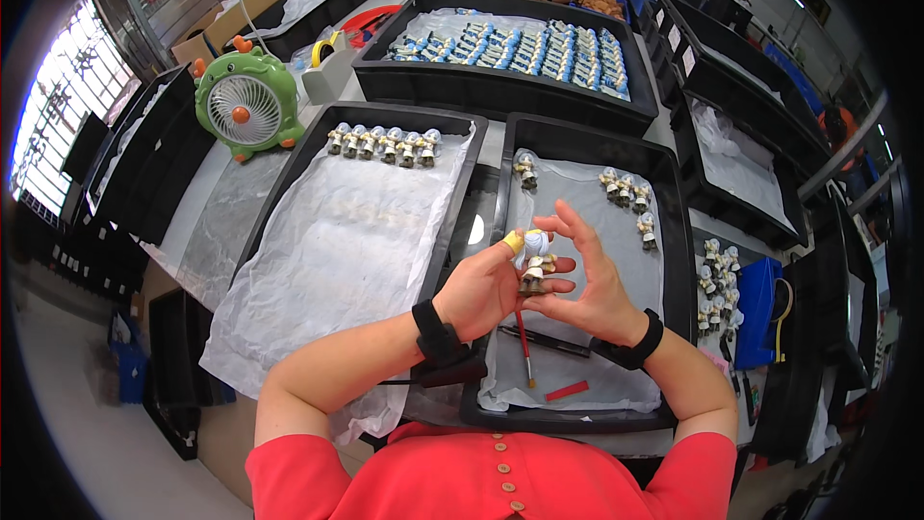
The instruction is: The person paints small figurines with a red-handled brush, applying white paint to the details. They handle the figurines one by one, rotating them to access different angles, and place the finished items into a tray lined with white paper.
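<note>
In front of my chest, above the right-hand tray, my left hand (483, 286) is closed round a small painted figurine (535, 265) with a white-blue head, pale clothes and a brown base. A yellow finger cover sits on the thumb of that hand. My right hand (599, 287) is close beside the figurine, fingers spread and index finger raised. Its thumb comes near the base; whether it touches, I cannot tell. Under the hands, a thin red-handled brush (525, 347), a dark pen-like tool (545, 340) and a red strip (566, 391) lie on the tray's lining.
A paper-lined black tray (332, 241) at left bears a row of similar figurines (385, 145). The right tray (679, 231) holds several more. Behind stands a large tray (500, 90) of blue figurines, with a person beyond. A green fan (246, 101) and tape dispenser (329, 69) stand left.
</note>
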